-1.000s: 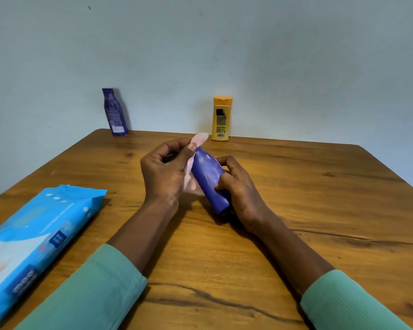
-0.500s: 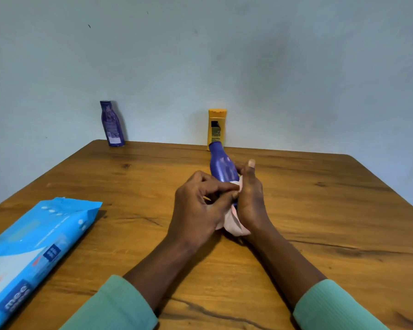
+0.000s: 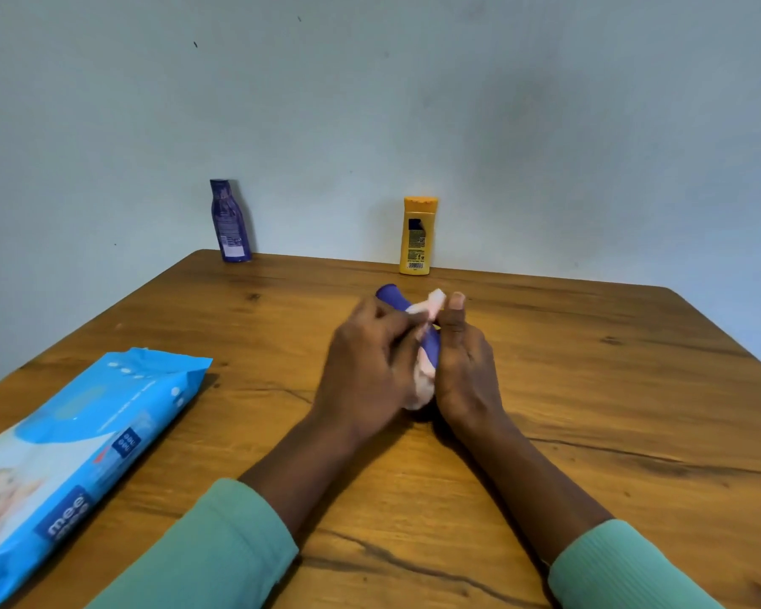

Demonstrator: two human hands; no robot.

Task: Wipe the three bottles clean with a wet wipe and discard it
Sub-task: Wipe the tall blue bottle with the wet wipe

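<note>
A dark blue bottle (image 3: 391,295) is held tilted over the middle of the wooden table (image 3: 589,389), its top end pointing away from me. My right hand (image 3: 464,367) grips its body from the right. My left hand (image 3: 370,367) presses a pale pink wet wipe (image 3: 427,307) around the bottle from the left; most of the bottle is hidden between my hands. A second purple-blue bottle (image 3: 229,222) stands upright at the table's far left edge by the wall. A yellow bottle (image 3: 417,235) stands upright at the far edge, just behind my hands.
A blue pack of wet wipes (image 3: 84,441) lies flat at the near left of the table. A pale wall rises directly behind the far edge. My green sleeves (image 3: 220,556) reach in from the bottom.
The bottle swung from lying across my hands to pointing away from me. My left hand slid the wipe along the bottle's body, from its end toward the middle.
</note>
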